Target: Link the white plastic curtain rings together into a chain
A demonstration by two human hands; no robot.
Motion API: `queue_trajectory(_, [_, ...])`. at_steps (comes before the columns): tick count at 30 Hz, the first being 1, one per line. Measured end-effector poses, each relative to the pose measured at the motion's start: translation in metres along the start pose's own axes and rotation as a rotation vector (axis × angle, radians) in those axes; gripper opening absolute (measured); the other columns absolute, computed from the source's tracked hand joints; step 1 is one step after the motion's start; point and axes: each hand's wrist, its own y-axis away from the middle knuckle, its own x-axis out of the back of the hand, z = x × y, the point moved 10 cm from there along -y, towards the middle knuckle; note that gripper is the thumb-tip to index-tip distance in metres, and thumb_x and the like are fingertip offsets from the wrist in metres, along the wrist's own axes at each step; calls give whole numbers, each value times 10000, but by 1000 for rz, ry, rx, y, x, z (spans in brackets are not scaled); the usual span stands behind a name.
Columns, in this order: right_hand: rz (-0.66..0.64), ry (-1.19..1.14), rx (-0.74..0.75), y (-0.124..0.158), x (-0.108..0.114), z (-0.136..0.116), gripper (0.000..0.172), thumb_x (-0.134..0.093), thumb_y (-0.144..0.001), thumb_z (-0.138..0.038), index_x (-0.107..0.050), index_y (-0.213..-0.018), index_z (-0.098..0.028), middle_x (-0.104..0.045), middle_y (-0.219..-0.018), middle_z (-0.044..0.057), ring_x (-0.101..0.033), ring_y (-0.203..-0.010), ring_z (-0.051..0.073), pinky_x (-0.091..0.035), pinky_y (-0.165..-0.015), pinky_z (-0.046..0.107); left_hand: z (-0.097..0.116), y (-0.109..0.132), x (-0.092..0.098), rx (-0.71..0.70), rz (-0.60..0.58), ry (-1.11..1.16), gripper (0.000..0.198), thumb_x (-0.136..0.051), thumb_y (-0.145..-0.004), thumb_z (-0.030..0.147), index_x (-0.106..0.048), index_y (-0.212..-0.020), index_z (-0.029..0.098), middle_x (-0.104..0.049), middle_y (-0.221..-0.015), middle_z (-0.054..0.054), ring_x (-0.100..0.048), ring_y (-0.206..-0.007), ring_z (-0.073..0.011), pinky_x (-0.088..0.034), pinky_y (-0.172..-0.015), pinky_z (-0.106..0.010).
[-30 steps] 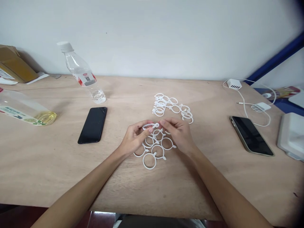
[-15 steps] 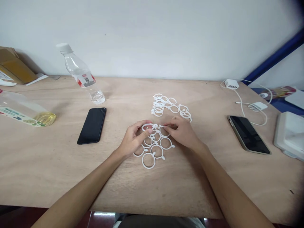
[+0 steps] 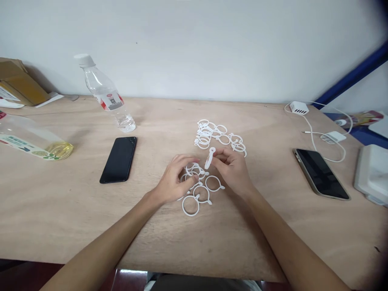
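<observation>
Evidently, your right hand (image 3: 233, 169) now pinches one white ring (image 3: 210, 158) on edge, apart from the near pile (image 3: 197, 197) it was reaching into, singling that piece out, while your left hand (image 3: 173, 180) curls over the pile, its hold unclear.

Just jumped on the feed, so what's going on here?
A person's right hand holds one white ring, seen nearly edge-on. The left hand is spread over the near group of similar rings, which lie on the wooden table. A second cluster of rings lies farther back, toward the wall.
</observation>
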Motion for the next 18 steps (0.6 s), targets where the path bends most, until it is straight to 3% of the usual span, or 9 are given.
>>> queue_trajectory(7, [-74, -33, 8, 8, -19, 9, 159, -670, -761, -328, -625, -815, -185, -695, -734, 29, -636, -657, 167, -494, -606, 290, -3, 1, 1, 56, 32, -52, 359, -593, -847, 397, -653, -1147, 210, -691, -1160, -86, -586, -1103, -274, -302, -1038, -456])
queue_trajectory(11, [-112, 34, 91, 11, -27, 4, 145, -638, -808, -331, -646, -843, -190, -687, -777, 25, -617, -699, 156, -477, -650, 286, -6, 0, 2, 67, 37, 14, 340, -570, -867, 391, -671, -1123, 192, -712, -1083, -94, -609, -1050, -265, -361, -989, -432])
queue_trajectory(18, [-79, 168, 178, 8, -22, -3, 125, -642, -804, -320, -660, -772, -200, -603, -691, -13, -507, -611, 123, -400, -571, 262, -3, 1, 0, 43, 0, 50, 339, -643, -820, 377, -654, -1121, 220, -686, -1129, -93, -581, -1072, -269, -383, -983, -428])
